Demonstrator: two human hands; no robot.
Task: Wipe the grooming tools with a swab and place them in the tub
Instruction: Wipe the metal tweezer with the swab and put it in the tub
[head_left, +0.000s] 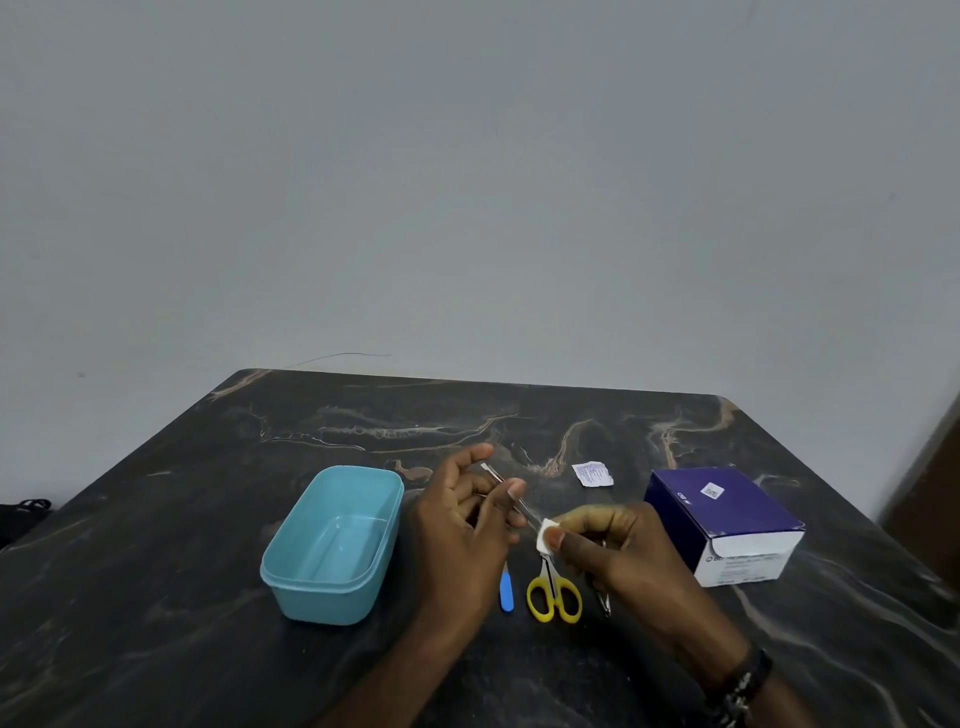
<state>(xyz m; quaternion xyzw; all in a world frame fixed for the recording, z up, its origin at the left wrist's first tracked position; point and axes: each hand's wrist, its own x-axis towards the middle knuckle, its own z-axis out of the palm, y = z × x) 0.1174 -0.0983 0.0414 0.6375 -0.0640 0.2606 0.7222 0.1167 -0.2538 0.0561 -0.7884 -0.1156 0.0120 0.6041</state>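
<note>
- Dark marbled table (311, 431) is being viewed from above, with a plain grey wall (467, 182) rising behind its far edge.
- A thin metal tool (506, 491) is being held above the middle of the table by the left hand (467, 525), pinched between thumb and fingers, its flat tip pointing away and up to the left.
- A white swab (548, 531) is being pinched by the thumb and fingers of the right hand (618, 551) and pressed around the near end of the tool.
- A bracelet (740, 686) is being worn on the right wrist.
- A blue tub (332, 540) is standing open left of the hands, towards the left edge, with nothing seen inside it.
- Yellow-handled scissors (553, 595) are lying on the table under the hands, handles towards the near edge.
- A blue-handled tool (506, 592) is lying just left of the scissors, partly hidden by the left hand.
- Another metal tool (602, 603) is lying just right of the scissors, mostly covered by the right hand; its kind cannot be told.
- A blue and white box (727, 519) is sitting near the right edge.
- A torn white wrapper (592, 474) is lying between the box and the hands, further from the near edge.
</note>
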